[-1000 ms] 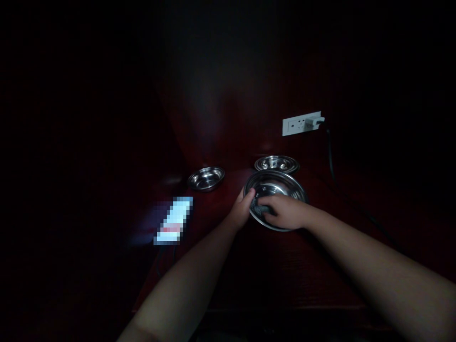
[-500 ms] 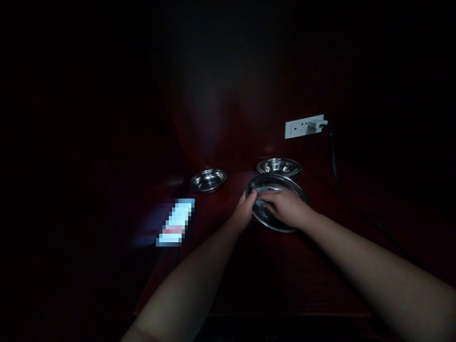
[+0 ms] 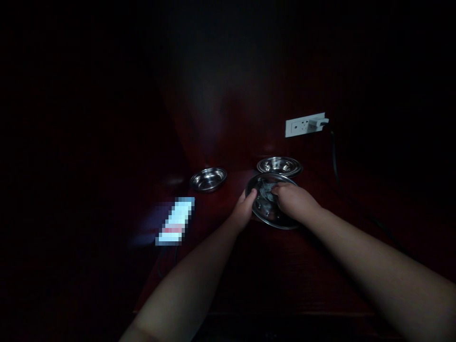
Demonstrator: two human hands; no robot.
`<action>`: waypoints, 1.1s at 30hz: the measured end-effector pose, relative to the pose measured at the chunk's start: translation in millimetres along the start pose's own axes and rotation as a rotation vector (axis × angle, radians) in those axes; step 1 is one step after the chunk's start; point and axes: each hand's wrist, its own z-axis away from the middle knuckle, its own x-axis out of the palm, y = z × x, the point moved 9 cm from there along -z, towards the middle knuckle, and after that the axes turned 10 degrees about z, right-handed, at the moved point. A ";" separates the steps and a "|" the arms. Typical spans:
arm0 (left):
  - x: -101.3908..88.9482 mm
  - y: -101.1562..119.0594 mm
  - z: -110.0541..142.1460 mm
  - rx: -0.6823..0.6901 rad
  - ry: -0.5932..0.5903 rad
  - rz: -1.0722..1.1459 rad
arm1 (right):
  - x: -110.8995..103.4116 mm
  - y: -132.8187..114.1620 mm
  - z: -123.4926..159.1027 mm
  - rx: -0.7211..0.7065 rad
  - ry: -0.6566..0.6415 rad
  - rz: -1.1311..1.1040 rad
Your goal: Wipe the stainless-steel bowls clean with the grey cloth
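A shiny steel plate (image 3: 267, 216) lies on the dark red wooden table (image 3: 270, 270) in dim light. My left hand (image 3: 244, 209) grips the plate's left rim, thumb over the edge. My right hand (image 3: 294, 202) is closed on a grey crumpled scrubbing pad (image 3: 266, 191) and presses it inside the plate near the far side.
A small steel bowl (image 3: 208, 179) sits to the left and another steel dish (image 3: 280, 166) just behind the plate. A lit phone (image 3: 176, 221) lies at the left. On the back wall is a white socket (image 3: 302, 126) with a plug and black cable (image 3: 335, 161).
My right hand has slid the grey pad from the near middle of the plate toward its far side. The left hand keeps its hold on the rim.
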 end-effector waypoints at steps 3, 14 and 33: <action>2.1 1.8 1.7 -0.002 -0.010 -0.015 | 2.7 5.6 1.0 0.040 -0.055 0.019; 4.6 2.6 0.7 0.049 -0.054 0.022 | 5.8 -9.7 13.8 -0.086 -0.170 -0.060; 9.4 9.4 -0.2 0.136 -0.113 0.022 | -21.4 -45.1 21.5 -0.361 0.094 -0.486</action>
